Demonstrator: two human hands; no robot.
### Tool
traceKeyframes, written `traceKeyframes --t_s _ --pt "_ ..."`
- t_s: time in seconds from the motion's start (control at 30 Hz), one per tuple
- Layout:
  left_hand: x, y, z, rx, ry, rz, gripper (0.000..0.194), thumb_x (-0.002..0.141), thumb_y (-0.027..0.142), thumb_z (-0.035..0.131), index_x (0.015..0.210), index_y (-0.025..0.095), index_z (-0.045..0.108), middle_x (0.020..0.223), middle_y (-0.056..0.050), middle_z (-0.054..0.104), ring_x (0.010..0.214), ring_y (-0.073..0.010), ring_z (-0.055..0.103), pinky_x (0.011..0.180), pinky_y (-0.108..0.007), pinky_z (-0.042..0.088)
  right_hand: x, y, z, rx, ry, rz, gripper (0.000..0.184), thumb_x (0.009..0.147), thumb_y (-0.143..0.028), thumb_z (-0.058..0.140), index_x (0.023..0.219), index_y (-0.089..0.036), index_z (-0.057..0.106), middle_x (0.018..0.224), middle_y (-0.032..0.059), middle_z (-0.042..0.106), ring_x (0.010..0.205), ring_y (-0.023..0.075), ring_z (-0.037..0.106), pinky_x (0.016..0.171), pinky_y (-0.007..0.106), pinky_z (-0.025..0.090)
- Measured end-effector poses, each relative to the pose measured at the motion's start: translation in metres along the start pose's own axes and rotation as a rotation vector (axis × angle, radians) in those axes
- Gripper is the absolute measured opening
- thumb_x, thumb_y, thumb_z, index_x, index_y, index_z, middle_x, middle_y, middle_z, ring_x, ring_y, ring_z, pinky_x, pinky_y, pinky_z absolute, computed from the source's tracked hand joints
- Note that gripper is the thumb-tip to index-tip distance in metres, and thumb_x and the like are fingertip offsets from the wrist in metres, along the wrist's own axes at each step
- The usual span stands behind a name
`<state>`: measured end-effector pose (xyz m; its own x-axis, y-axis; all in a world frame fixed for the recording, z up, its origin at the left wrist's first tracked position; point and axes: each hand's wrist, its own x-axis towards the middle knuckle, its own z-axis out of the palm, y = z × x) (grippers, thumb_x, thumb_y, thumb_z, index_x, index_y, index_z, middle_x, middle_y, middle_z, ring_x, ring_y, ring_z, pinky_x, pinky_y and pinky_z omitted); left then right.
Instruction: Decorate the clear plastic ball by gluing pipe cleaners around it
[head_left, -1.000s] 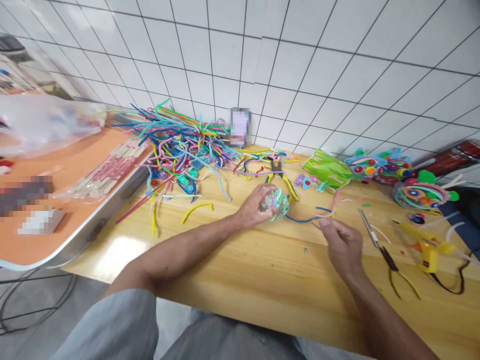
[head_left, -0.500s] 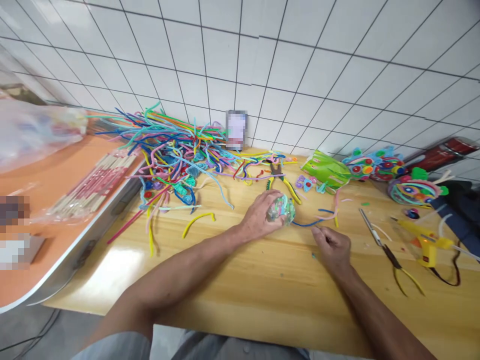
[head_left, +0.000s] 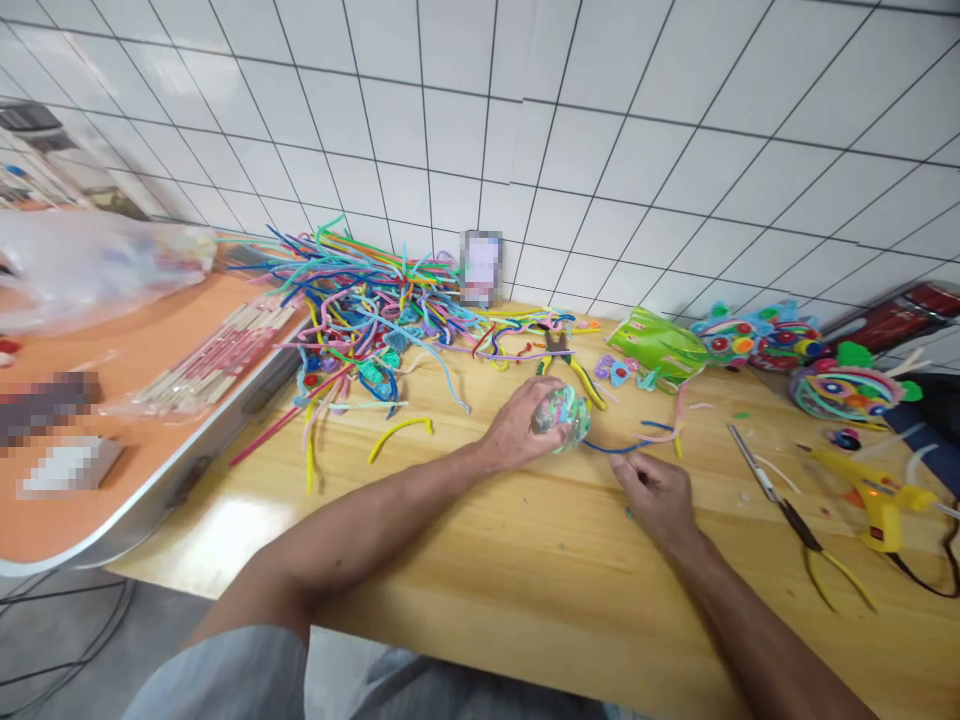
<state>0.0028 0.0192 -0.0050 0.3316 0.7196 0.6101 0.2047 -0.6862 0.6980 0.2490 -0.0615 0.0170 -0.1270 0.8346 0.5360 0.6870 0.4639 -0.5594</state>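
My left hand [head_left: 521, 425] is wrapped around a rounded, glossy ball [head_left: 564, 415] flecked with green, blue and pink, holding it above the wooden table. To its right, my right hand [head_left: 656, 495] is closed in a loose fist with thumb against finger. What it pinches, if anything, is too small to make out. A blue pipe cleaner [head_left: 611, 449] runs between the ball and my right thumb; whether the thumb touches it I cannot tell. Just behind the ball lie pliers [head_left: 556, 345] with yellow-and-black handles.
A tangled heap of coloured pipe cleaners [head_left: 375, 300] lies back left. Right of the hands are a green packet [head_left: 660, 345], decorated colourful figures [head_left: 847, 388], yellow-handled pliers [head_left: 802, 530] and a yellow glue gun [head_left: 874, 490]. Bundled sticks [head_left: 217, 360] lie on an orange table [head_left: 180, 440].
The camera view has shifted slightly left. My right hand has moved a little toward the ball. My left hand keeps its hold on the ball.
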Motion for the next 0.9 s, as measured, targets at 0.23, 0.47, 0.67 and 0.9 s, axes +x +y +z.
traceKeyframes --t_s 0.23,0.47,0.67,0.9 --pt "0.0 -0.002 -0.003 -0.031 0.012 0.036 0.054 0.091 0.032 0.073 0.142 0.021 0.059 0.143 -0.016 0.066 0.14 -0.0317 0.062 0.123 -0.053 0.049 0.0 -0.006 0.008 0.016 -0.063 0.029 0.051 0.097 -0.035 0.06 0.058 -0.025 0.029 0.053 -0.0065 0.028 0.049 0.0102 0.032 0.051 0.029 0.026" --pt "-0.003 -0.002 -0.013 0.009 -0.029 -0.007 0.053 0.099 0.044 0.068 0.146 0.021 0.057 0.147 -0.015 0.064 0.141 -0.0314 0.061 0.123 -0.052 0.05 0.002 -0.005 0.002 0.039 -0.091 0.07 0.051 0.098 -0.042 0.059 0.059 -0.025 0.032 0.052 -0.0061 0.032 0.05 0.0108 0.032 0.052 0.029 0.027" --pt "-0.004 0.002 -0.015 0.006 -0.026 0.003 0.053 0.101 0.043 0.068 0.147 0.021 0.056 0.148 -0.016 0.062 0.142 -0.0316 0.06 0.124 -0.052 0.048 0.004 -0.01 0.0 0.089 -0.1 0.068 0.049 0.098 -0.039 0.058 0.059 -0.024 0.033 0.052 -0.0069 0.032 0.049 0.01 0.032 0.053 0.029 0.027" --pt "-0.006 0.006 -0.014 -0.025 -0.035 -0.013 0.053 0.102 0.046 0.066 0.147 0.022 0.054 0.147 -0.016 0.062 0.141 -0.0313 0.061 0.123 -0.052 0.049 0.001 -0.01 0.002 0.089 -0.13 0.062 0.05 0.099 -0.039 0.06 0.059 -0.024 0.035 0.053 -0.0067 0.034 0.051 0.01 0.033 0.054 0.028 0.029"
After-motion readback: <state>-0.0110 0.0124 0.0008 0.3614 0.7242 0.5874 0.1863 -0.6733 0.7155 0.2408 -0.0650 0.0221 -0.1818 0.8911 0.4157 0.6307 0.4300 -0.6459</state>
